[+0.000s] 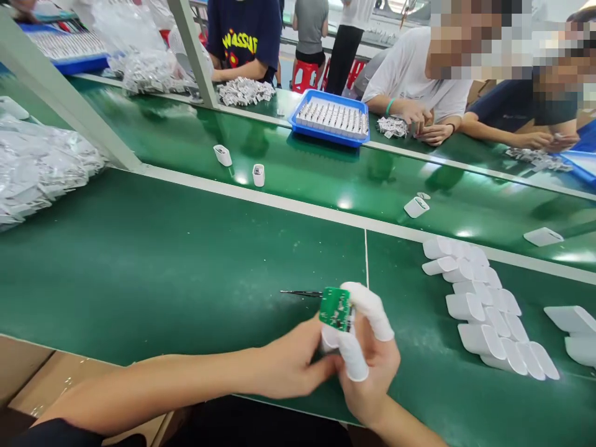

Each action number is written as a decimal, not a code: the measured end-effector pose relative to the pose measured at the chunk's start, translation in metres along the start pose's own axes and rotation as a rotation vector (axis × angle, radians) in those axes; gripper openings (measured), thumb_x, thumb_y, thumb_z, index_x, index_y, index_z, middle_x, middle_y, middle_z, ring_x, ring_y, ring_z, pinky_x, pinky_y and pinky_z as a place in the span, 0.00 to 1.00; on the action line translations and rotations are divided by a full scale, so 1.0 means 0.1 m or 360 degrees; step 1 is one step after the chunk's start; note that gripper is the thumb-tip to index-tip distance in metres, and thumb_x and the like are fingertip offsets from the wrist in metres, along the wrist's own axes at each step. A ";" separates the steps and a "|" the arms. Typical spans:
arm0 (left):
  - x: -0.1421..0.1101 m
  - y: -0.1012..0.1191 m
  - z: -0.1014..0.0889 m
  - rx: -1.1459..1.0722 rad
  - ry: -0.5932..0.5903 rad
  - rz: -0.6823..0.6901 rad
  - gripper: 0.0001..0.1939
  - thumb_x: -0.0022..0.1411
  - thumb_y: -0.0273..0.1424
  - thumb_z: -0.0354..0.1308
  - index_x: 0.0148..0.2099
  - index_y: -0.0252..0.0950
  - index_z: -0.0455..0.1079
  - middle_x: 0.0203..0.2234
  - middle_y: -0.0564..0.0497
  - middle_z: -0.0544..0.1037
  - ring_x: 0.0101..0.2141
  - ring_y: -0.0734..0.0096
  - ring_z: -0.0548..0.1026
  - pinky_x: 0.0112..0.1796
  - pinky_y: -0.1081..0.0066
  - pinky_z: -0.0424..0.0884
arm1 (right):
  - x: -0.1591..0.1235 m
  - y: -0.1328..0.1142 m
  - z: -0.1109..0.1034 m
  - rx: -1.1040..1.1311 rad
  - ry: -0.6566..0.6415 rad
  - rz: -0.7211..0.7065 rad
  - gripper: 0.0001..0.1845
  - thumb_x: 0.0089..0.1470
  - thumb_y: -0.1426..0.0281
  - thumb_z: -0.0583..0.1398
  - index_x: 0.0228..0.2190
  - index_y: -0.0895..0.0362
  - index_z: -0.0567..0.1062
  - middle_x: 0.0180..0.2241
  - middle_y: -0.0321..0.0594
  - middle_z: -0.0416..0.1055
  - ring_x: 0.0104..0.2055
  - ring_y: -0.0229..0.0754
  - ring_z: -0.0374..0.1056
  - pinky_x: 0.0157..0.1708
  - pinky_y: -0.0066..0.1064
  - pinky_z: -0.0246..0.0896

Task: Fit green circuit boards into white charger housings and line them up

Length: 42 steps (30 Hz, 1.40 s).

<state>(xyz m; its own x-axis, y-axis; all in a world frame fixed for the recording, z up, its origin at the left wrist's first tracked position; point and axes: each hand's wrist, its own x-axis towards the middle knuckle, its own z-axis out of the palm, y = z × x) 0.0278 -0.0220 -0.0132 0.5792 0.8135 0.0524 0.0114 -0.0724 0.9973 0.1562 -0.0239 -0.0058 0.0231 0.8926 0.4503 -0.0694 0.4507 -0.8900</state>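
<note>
Pinching a green circuit board [335,308] between them, the left hand [293,366] and right hand [372,385] meet over the smooth green tabletop [186,267], white finger cots [367,308] capping the fingers. Slim black tweezers [300,293] jut left behind the board; hollow white plastic shells [479,310] lie clustered right.

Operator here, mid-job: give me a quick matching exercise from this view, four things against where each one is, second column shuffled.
Things:
1. Green circuit board
2. White finger cots
3. Blue tray
4. White plastic housings

Places:
A. Grouped on the near green bench, right of the hands
B. On the far green bench
C. Held up between the left hand and right hand
D. Worn on the fingers of the right hand

Right pairs: 1-C, 2-D, 3-B, 4-A
</note>
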 end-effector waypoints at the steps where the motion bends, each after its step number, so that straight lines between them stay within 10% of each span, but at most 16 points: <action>1: -0.01 0.01 0.02 -0.0015 -0.0107 -0.0018 0.10 0.63 0.27 0.53 0.47 0.36 0.62 0.40 0.48 0.71 0.40 0.69 0.69 0.46 0.63 0.71 | 0.03 0.01 -0.01 -0.0023 0.0057 -0.0034 0.20 0.63 0.70 0.60 0.55 0.49 0.69 0.47 0.39 0.71 0.55 0.40 0.65 0.53 0.28 0.65; 5: -0.01 0.04 -0.02 -0.0146 -0.0017 -0.0034 0.18 0.61 0.27 0.57 0.53 0.38 0.61 0.43 0.47 0.71 0.43 0.67 0.72 0.48 0.61 0.74 | 0.13 0.03 -0.11 0.0039 0.0044 -0.0137 0.22 0.62 0.75 0.58 0.57 0.54 0.68 0.55 0.40 0.66 0.56 0.36 0.63 0.57 0.24 0.59; 13: 0.04 0.12 -0.44 0.0430 0.0686 0.0729 0.28 0.58 0.20 0.61 0.59 0.39 0.60 0.53 0.44 0.68 0.56 0.67 0.69 0.51 0.73 0.73 | 0.22 -0.07 -0.14 -0.0169 -0.0304 -0.0689 0.24 0.60 0.78 0.56 0.58 0.62 0.65 0.55 0.44 0.63 0.57 0.46 0.59 0.59 0.46 0.58; 42: 0.00 0.12 -0.34 0.0541 0.0561 0.0789 0.32 0.53 0.19 0.63 0.59 0.37 0.60 0.51 0.42 0.70 0.54 0.58 0.72 0.50 0.61 0.77 | 0.23 -0.11 -0.08 -0.0680 -0.0422 -0.0838 0.09 0.63 0.73 0.55 0.43 0.65 0.68 0.46 0.46 0.68 0.52 0.44 0.64 0.56 0.40 0.61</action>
<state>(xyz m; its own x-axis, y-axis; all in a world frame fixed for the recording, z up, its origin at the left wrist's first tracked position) 0.0004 -0.0037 0.0009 0.2834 0.7726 0.5681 0.1019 -0.6133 0.7833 0.1650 -0.0085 0.0135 -0.3004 0.5478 0.7808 0.2813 0.8331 -0.4763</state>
